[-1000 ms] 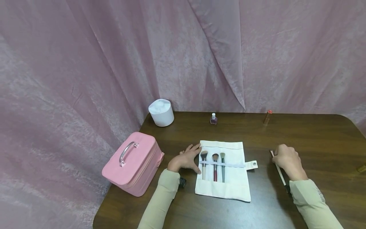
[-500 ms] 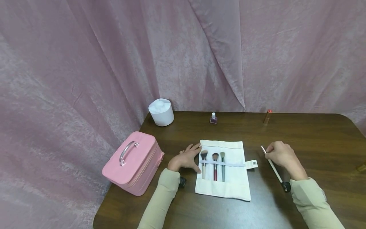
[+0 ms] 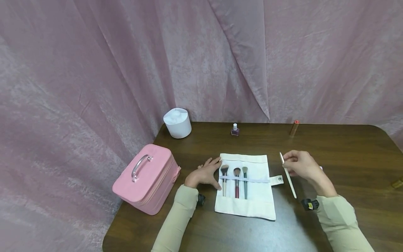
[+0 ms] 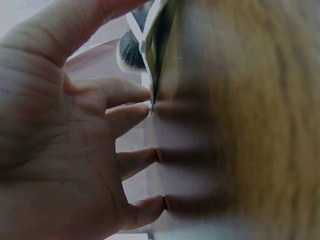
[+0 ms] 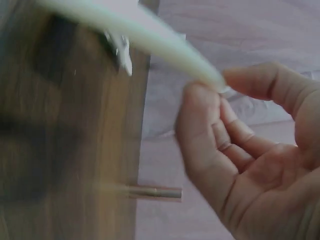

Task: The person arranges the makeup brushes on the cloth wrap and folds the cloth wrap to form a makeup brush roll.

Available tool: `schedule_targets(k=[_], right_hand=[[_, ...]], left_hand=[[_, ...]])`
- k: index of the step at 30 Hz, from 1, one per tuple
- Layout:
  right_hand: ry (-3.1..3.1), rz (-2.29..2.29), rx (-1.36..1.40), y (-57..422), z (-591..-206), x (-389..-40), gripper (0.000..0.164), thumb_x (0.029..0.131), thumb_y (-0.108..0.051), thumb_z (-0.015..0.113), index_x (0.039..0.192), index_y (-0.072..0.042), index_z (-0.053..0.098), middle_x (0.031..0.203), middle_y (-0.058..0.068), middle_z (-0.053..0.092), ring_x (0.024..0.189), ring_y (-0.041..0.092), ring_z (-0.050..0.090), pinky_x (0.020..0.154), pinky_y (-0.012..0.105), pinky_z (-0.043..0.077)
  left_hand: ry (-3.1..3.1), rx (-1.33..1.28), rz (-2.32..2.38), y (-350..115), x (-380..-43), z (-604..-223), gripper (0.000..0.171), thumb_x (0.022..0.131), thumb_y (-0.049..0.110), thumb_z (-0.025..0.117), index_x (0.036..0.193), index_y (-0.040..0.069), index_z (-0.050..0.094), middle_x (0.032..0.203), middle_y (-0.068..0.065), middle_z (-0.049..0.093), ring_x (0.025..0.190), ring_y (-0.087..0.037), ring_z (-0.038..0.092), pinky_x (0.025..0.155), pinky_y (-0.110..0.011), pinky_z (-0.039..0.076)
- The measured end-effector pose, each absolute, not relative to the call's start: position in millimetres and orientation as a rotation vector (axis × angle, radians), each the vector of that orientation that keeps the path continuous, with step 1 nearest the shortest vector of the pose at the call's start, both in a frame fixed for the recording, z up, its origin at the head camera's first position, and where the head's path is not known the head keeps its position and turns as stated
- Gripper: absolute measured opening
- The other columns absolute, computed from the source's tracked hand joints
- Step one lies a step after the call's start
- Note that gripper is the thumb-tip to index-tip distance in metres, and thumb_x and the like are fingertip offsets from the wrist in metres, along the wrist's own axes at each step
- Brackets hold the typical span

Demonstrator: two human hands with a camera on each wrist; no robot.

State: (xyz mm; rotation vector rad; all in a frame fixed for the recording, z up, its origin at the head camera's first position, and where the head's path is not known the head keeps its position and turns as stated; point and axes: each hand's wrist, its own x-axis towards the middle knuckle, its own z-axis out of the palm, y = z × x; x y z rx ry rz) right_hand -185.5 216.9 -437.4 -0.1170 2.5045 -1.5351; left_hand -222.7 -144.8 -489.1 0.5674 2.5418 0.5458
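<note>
My right hand (image 3: pixel 300 166) is raised over the table to the right of an open white brush roll (image 3: pixel 259 206). Its thumb and fingertips pinch a slim white stick (image 3: pixel 290 183), held at a slant; in the right wrist view the stick tapers toward the pinch. What kind of stick it is cannot be made out. Three makeup brushes, one pale-handled (image 3: pixel 224 185), one red (image 3: pixel 237 190) and one green (image 3: pixel 245 187), sit under the roll's elastic strap. My left hand (image 3: pixel 206 176) has its fingers spread at the roll's left edge, fingertips touching down on the table.
A pink case (image 3: pixel 145 182) with a metal handle stands left of my left arm. At the back are a white container (image 3: pixel 179 127), a purple nail polish bottle (image 3: pixel 235 132) and a gold tube with a red top (image 3: pixel 294 128). Another small gold item (image 3: pixel 398 183) lies at the right edge.
My right hand has picked the white stick up off the table and moved it left and up toward the brush roll, turning it steeper. The left hand has stayed in place.
</note>
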Motion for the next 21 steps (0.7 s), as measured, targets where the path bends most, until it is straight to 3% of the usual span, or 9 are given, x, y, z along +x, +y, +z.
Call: schedule_targets(k=[7, 12, 15, 21], right_hand=[[2.345, -1.828, -0.130, 202, -442, -194, 0.030, 0.093, 0.004, 0.056, 0.120, 0.017, 0.050, 0.084, 0.003, 0.062, 0.067, 0.012, 0.064, 0.065, 0.038, 0.059], [2.174, -2.032, -0.084, 194, -448, -200, 0.015, 0.095, 0.003, 0.057, 0.110, 0.002, 0.057, 0.084, -0.003, 0.065, 0.070, 0.011, 0.066, 0.066, 0.034, 0.059], [2.034, -2.167, -0.051, 188, -450, -201, 0.014, 0.096, 0.003, 0.056, 0.104, -0.008, 0.060, 0.086, -0.005, 0.065, 0.073, 0.009, 0.066, 0.068, 0.032, 0.059], [1.915, -2.315, 0.044, 174, -452, -205, 0.016, 0.097, 0.003, 0.054, 0.101, -0.012, 0.060, 0.088, -0.002, 0.062, 0.075, 0.009, 0.065, 0.070, 0.030, 0.059]], left_hand=[[2.543, 0.564, 0.547, -146, -223, -491, 0.109, 0.075, 0.030, 0.091, 0.161, 0.012, 0.028, 0.170, 0.001, 0.011, 0.154, -0.033, 0.005, 0.113, -0.070, 0.014], [2.539, 0.576, 0.542, -146, -222, -491, 0.109, 0.075, 0.031, 0.091, 0.161, 0.012, 0.027, 0.170, 0.001, 0.010, 0.154, -0.033, 0.004, 0.112, -0.071, 0.015], [2.538, 0.580, 0.538, -145, -222, -490, 0.109, 0.075, 0.032, 0.091, 0.161, 0.012, 0.027, 0.170, 0.001, 0.010, 0.154, -0.033, 0.004, 0.112, -0.071, 0.015], [2.541, 0.575, 0.539, -145, -222, -489, 0.109, 0.075, 0.031, 0.091, 0.161, 0.012, 0.028, 0.170, 0.001, 0.011, 0.154, -0.033, 0.005, 0.113, -0.070, 0.015]])
